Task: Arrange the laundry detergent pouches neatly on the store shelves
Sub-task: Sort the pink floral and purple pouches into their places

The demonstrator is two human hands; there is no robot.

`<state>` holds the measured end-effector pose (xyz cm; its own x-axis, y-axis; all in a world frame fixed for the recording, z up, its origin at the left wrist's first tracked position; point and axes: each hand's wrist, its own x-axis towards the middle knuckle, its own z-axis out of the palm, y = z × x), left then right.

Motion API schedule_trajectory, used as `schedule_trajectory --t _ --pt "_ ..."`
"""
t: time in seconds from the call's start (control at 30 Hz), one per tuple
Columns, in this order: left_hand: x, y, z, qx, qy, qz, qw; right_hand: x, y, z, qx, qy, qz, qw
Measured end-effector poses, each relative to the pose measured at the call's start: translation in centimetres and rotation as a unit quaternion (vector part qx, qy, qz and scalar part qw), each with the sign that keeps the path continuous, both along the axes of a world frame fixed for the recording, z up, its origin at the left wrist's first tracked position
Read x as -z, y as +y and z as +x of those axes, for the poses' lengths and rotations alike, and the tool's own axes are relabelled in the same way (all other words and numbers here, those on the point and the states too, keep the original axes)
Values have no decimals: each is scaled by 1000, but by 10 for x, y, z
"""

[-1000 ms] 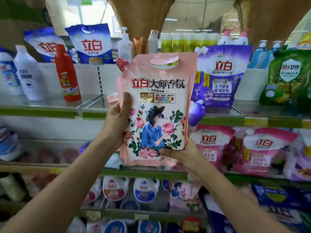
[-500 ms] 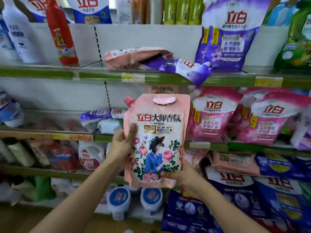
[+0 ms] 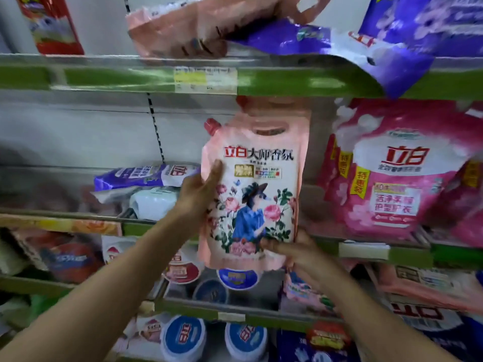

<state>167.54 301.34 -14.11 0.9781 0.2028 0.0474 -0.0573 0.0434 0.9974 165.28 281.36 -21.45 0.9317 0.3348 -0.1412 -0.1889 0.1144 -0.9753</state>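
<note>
I hold a pale pink detergent pouch [image 3: 258, 178] upright, printed with roses and a figure in blue, with a red spout at its top left. My left hand [image 3: 198, 197] grips its left edge, thumb across the front. My right hand [image 3: 295, 250] holds its bottom right corner. The pouch stands in front of the middle shelf [image 3: 363, 250], just left of a dark pink pouch [image 3: 392, 173]. Another pale pink pouch [image 3: 198, 24] lies flat on the upper shelf [image 3: 117, 77], beside a purple pouch [image 3: 347, 45] that hangs over the edge.
A purple pouch [image 3: 146, 175] and a white pack [image 3: 154, 202] lie flat on the middle shelf at left. A red bottle [image 3: 49, 24] stands on the upper shelf. White tubs with blue lids [image 3: 183, 338] and more pouches fill the lower shelves.
The pink pouch has come down from in front of the top shelf to the middle shelf's height. The view has dropped and moved closer to the shelves.
</note>
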Motion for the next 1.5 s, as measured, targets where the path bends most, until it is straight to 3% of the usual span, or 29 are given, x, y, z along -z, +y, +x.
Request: schedule_trajectory --t 0.3,0.53,1.07,1.27,1.5 --pt "-3 -7 104 2 -44 62 997 7 -4 108 44 -74 -3 996" --pt "19 -12 151 34 -76 35 996 23 -20 161 59 -132 -20 989" --pt "15 -18 184 50 -55 20 997 26 -18 185 120 -217 -100 964" --pt "14 -19 173 51 -23 29 998 24 -24 182 74 -152 -105 980" --pt "3 -24 143 -5 -2 23 1000 4 -19 146 111 -96 -102 984"
